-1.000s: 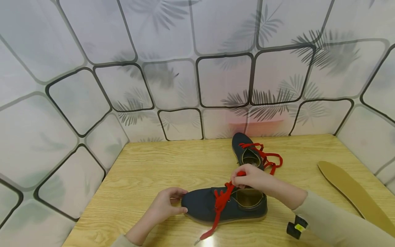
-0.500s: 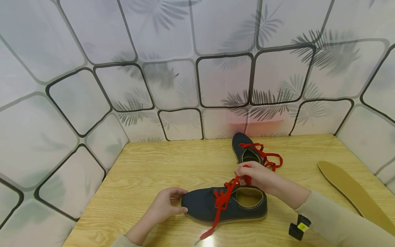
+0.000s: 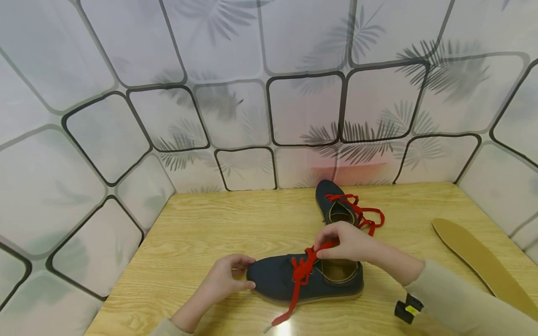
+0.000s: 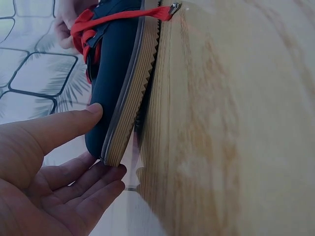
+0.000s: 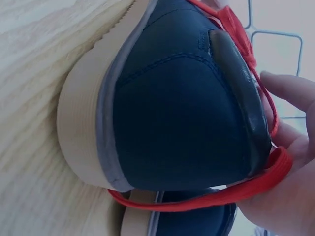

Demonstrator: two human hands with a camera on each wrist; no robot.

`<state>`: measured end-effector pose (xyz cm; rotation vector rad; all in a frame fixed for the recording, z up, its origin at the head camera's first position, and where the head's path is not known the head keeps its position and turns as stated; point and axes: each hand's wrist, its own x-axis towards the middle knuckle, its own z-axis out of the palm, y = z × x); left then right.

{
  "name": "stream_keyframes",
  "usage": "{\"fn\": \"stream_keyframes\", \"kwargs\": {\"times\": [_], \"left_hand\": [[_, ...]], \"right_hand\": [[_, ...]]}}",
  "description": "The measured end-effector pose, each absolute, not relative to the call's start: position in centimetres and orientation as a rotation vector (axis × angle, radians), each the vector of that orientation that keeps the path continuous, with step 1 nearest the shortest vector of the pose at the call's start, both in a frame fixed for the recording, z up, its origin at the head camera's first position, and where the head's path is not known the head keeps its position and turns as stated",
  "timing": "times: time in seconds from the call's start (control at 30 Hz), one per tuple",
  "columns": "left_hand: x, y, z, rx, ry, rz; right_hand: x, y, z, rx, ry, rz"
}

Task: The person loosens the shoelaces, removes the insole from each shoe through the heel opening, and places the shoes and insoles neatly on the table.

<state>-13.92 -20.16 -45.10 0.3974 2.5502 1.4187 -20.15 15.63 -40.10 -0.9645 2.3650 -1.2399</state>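
Observation:
A navy shoe (image 3: 269, 280) with a tan ribbed sole lies sideways on the wooden table, toe to the left. My left hand (image 3: 222, 280) holds its toe, thumb on the upper and fingers at the sole's tip in the left wrist view. Above the shoe's opening, my right hand (image 3: 346, 241) pinches the red shoelace (image 3: 301, 270) near the eyelets. One lace end hangs over the near side to the table. In the right wrist view, a loop of the shoelace (image 5: 206, 200) runs from under that hand past the heel.
Behind my right hand stands a second navy shoe (image 3: 329, 191) with loose red laces. A tan insole (image 3: 479, 256) lies at the right. A patterned curtain (image 3: 235, 116) borders the table's back and sides.
My right hand drew the lace up and to the right, then came back left, its fingertips now closer to the eyelets. My left hand stays at the toe.

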Motion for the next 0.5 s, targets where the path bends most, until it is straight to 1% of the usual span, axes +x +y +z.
{"fn": "stream_keyframes", "kwargs": {"times": [0.1, 0.23, 0.37, 0.5], "left_hand": [[-13.91, -20.17, -45.12, 0.393, 2.549, 1.417], [-13.90, -20.14, -45.14, 0.395, 2.554, 1.415], [-13.90, -20.14, -45.13, 0.396, 2.555, 1.417], [-13.90, -20.16, -45.13, 0.398, 2.554, 1.420]], "right_hand": [[-19.90, 15.31, -39.86, -1.052, 2.428, -1.150], [-19.86, 15.05, -39.88, -1.086, 2.475, -1.094], [-20.08, 15.04, -40.27, -1.049, 2.473, -1.121], [-20.15, 14.96, -40.45, -0.893, 2.408, -1.213]]}}
